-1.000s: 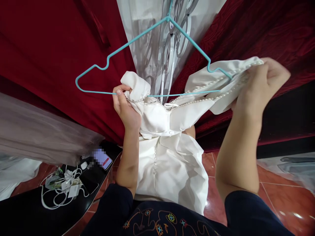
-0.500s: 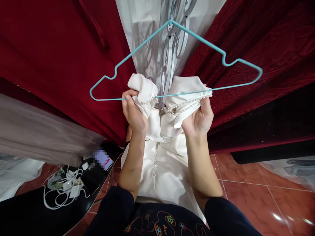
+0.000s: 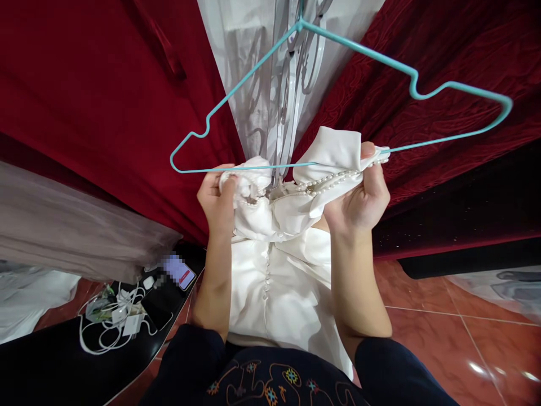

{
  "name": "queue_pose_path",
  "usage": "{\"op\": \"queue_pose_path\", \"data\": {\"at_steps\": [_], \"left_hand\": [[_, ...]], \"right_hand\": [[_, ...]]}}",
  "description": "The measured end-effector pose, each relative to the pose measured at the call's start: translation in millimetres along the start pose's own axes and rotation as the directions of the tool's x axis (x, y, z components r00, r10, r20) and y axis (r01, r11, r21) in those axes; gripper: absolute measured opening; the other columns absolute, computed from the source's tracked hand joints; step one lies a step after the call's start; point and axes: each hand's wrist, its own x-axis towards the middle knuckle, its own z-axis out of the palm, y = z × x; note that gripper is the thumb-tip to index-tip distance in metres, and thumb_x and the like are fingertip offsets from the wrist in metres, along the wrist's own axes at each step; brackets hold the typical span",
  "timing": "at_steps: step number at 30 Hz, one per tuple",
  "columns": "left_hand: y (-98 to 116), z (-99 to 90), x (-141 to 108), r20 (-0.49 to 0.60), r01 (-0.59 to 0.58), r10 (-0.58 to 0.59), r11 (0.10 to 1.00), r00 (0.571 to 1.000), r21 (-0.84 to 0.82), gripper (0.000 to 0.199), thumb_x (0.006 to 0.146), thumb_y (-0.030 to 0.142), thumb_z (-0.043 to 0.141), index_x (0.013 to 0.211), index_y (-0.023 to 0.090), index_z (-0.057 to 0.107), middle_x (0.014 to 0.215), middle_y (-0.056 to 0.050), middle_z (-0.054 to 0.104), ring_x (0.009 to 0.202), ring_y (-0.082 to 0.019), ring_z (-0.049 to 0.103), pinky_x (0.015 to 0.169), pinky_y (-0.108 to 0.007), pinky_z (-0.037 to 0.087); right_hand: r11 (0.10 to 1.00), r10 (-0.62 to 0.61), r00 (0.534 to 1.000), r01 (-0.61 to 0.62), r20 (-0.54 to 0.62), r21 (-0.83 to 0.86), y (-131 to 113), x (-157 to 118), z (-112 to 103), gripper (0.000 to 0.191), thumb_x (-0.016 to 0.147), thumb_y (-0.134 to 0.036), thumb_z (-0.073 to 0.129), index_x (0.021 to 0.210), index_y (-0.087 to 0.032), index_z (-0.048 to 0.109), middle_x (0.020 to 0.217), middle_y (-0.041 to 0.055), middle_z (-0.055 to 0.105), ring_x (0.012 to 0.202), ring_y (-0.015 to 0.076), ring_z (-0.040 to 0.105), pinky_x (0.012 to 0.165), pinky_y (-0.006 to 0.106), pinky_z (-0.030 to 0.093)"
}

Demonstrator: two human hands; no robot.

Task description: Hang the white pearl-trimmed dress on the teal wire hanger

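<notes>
A white satin dress point(image 3: 291, 293) hangs down in front of my body, with pearl beading along its upper edges and a row of small buttons down the middle. My left hand point(image 3: 216, 197) is closed on the dress's gathered left shoulder part, close to the hanger's lower bar. My right hand point(image 3: 359, 197) grips the right shoulder part, thumb on the pearl-trimmed edge. The light blue hanger point(image 3: 249, 73) is tilted, its right end nearer to me. Its lower bar passes behind a flap of white cloth near my right hand.
Dark red curtains point(image 3: 105, 101) hang on both sides, with a white metal scrollwork frame point(image 3: 289, 107) between them. At the lower left, a black table point(image 3: 54, 366) bears a phone point(image 3: 180, 272) and tangled white cables point(image 3: 101, 351). Red tiles point(image 3: 426, 349) cover the floor.
My hands have moved apart, the left one leftward and the right one rightward with the cloth. The hanger has shifted right and its right end has come closer. The right flap now covers part of its bar.
</notes>
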Motion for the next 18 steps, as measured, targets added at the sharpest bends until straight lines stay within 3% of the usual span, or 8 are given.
{"op": "queue_pose_path", "data": {"at_steps": [3,5,9,12,14,16,18], "left_hand": [[-9,-31.6,29,-0.187,-0.118,0.154,0.975,0.97,0.189,0.006,0.083,0.013,0.068,0.087,0.015,0.073,0.08,0.0,0.072,0.072,-0.013,0.067,0.07,-0.026,0.053],[-5,-54.5,53,-0.247,-0.19,0.264,0.939,0.932,0.286,0.007,0.082,0.011,0.068,0.078,0.016,0.069,0.072,0.002,0.066,0.071,-0.014,0.066,0.074,-0.031,0.054],[33,-80.2,93,-0.268,-0.308,0.432,0.862,0.861,0.403,0.03,0.088,0.013,0.068,0.063,0.019,0.052,0.064,0.004,0.052,0.073,-0.015,0.062,0.078,-0.036,0.051],[70,-68.0,104,-0.215,-0.375,0.534,0.777,0.818,0.506,0.049,0.09,0.022,0.074,0.057,0.02,0.039,0.059,0.003,0.04,0.074,-0.015,0.059,0.079,-0.037,0.05],[88,-49.0,102,-0.129,-0.395,0.547,0.73,0.827,0.558,0.048,0.085,0.021,0.079,0.056,0.021,0.04,0.059,0.002,0.035,0.066,-0.015,0.052,0.072,-0.037,0.05],[97,-28.9,96,0.005,-0.431,0.51,0.723,0.86,0.539,0.038,0.082,0.018,0.081,0.061,0.021,0.05,0.062,0.002,0.041,0.064,-0.015,0.052,0.068,-0.038,0.05],[101,-13.1,86,0.173,-0.469,0.44,0.764,0.881,0.443,0.017,0.086,0.021,0.08,0.078,0.022,0.065,0.074,-0.001,0.055,0.074,-0.019,0.061,0.073,-0.041,0.052]], "right_hand": [[0.992,0.038,0.998,-0.042,0.042,0.121,-3,-1,6,0.028,0.101,-0.031,0.043,0.084,-0.023,0.063,0.081,0.0,0.061,0.083,0.0132,0.063,0.097,0.029,0.054],[0.977,0.048,0.996,-0.064,0.081,0.202,-4,0,9,0.031,0.103,-0.028,0.04,0.083,-0.02,0.062,0.079,-0.0002,0.059,0.081,0.0115,0.062,0.095,0.027,0.053],[0.967,0.033,0.995,-0.055,0.091,0.25,-3,0,10,0.032,0.103,-0.027,0.038,0.083,-0.018,0.062,0.079,-0.0007,0.058,0.08,0.0107,0.061,0.093,0.026,0.053],[0.963,0.033,0.994,-0.06,0.106,0.263,-2,0,9,0.034,0.104,-0.027,0.037,0.083,-0.018,0.062,0.08,-0.0007,0.058,0.081,0.0111,0.062,0.093,0.027,0.053],[0.96,0.042,0.992,-0.073,0.12,0.269,0,-1,7,0.034,0.104,-0.027,0.037,0.084,-0.018,0.063,0.079,-0.001,0.058,0.081,0.0111,0.061,0.094,0.028,0.053],[0.96,0.044,0.991,-0.077,0.127,0.268,1,-2,6,0.032,0.103,-0.025,0.039,0.084,-0.018,0.063,0.08,-0.0014,0.059,0.081,0.0105,0.061,0.094,0.027,0.053],[0.964,0.042,0.993,-0.069,0.111,0.255,2,-3,7,0.028,0.102,-0.026,0.043,0.084,-0.019,0.064,0.082,-0.0014,0.06,0.083,0.0105,0.061,0.094,0.027,0.053]]}}
